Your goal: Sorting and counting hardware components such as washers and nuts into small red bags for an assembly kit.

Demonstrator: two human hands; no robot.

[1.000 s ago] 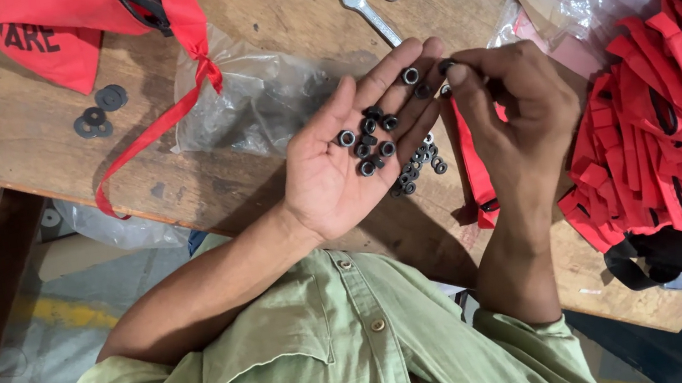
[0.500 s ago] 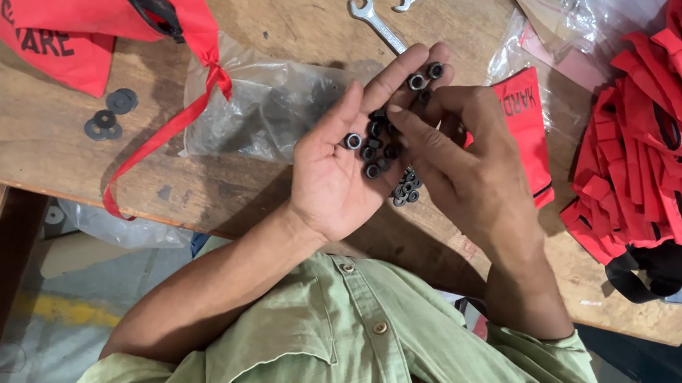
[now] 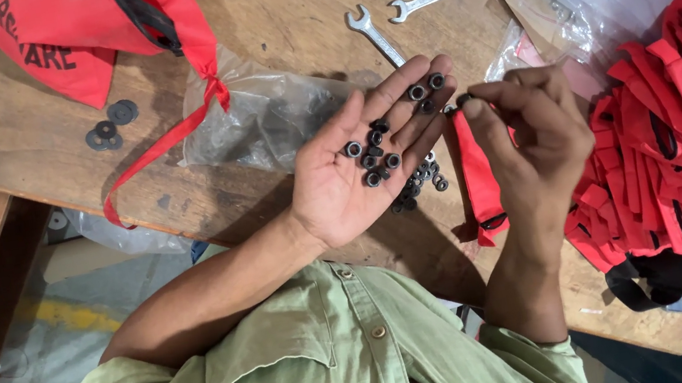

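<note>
Head view shows my left hand (image 3: pixel 357 175) open flat, palm up, cradling small black metal nuts (image 3: pixel 373 151) above the wooden bench (image 3: pixel 254 3). My right hand (image 3: pixel 536 140) pinches one nut at its fingertips (image 3: pixel 467 106). I'd keep the palm level and pick singly.

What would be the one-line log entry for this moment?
left hand: open, palm up, black nuts on it | right hand: pinching one small black nut at its fingertips | wooden table
</note>
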